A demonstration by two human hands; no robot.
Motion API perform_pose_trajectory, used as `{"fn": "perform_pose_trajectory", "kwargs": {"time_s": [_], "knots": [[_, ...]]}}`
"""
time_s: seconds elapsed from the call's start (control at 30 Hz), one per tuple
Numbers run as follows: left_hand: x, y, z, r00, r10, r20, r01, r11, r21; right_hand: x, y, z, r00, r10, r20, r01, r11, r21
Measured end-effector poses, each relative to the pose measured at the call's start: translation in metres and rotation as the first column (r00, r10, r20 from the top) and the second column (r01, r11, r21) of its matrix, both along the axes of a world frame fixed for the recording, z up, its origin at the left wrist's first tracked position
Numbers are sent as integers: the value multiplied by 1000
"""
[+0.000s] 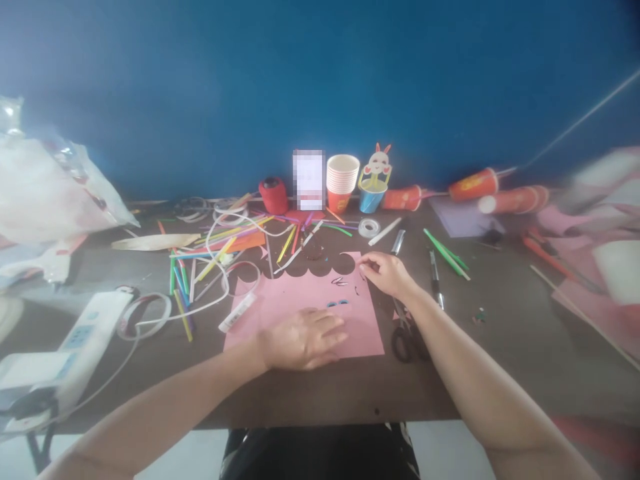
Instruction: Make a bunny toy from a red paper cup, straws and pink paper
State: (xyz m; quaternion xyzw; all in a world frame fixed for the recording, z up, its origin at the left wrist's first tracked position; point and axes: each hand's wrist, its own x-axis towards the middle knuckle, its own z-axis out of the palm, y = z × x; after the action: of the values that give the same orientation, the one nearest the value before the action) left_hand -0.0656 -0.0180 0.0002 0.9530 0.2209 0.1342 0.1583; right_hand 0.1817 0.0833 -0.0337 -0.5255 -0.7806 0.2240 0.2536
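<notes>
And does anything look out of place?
Yes: at back right, red paper cups lie on their sides, while the cup stack stands upright; they may have tipped. The pink sheet under the left hand has a scalloped edge, likely cut deliberately.

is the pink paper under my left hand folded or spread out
Spread out: the pink paper lies flat on the table, no fold showing around your left hand.

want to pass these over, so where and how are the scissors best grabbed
Probably by the black handle loops, from the person's side of the table: the scissors lie with the loops toward that edge and the blades pointing away. The right forearm lies close on their right, so coming in from the left looks easier.
</notes>
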Motion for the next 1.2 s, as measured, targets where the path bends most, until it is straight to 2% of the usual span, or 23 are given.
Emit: {"fn": "perform_pose_trajectory", "kwargs": {"time_s": [0.1,0.2,0.27,0.4,0.5,0.6,0.67,0.73,0.83,0.9,0.97,1.03,1.1,1.2], "knots": [[-3,-7,5,998,38,40,-40,998,55,0,1,0,1000,-2,-6,2,1000,-1],[-1,-15,6,1000,15,18,-17,997,74,0,0,1,1000,5,-28,-4,1000,12],[2,-17,3,1000,5,-7,-5,995,99,-1,-1,2,999,1,-40,0,1000,10],[10,-14,-7,993,97,-67,-87,987,137,-3,1,3,999,-8,-51,6,999,-36],[12,-10,-8,993,76,-96,-63,990,129,0,5,7,999,27,-45,-31,995,-90],[6,-6,-1,999,26,-24,-21,984,175,6,5,25,997,77,-31,-81,985,-152],[-1,-5,6,998,-4,69,-9,982,187,11,-2,44,997,71,33,-67,992,-104],[-10,-6,11,986,48,160,-74,984,160,16,-15,64,990,50,131,-48,999,-18],[-26,-10,17,953,187,239,-215,972,96,15,-45,80,983,91,160,-90,996,-12],[-35,-16,20,950,170,261,-196,978,77,8,-67,75,987,107,117,-104,994,-32],[-42,-22,23,952,95,290,-127,987,95,-3,-86,62,985,139,100,-132,989,-73],[-45,-28,25,952,70,298,-103,990,95,-16,-98,45,988,88,130,-78,994,-81],[-43,-31,24,963,125,237,-136,990,31,-29,-104,34,987,30,160,-20,998,-65],[-29,-34,18,970,230,74,-220,968,-119,-44,-105,28,981,-20,191,28,999,-37]]}}
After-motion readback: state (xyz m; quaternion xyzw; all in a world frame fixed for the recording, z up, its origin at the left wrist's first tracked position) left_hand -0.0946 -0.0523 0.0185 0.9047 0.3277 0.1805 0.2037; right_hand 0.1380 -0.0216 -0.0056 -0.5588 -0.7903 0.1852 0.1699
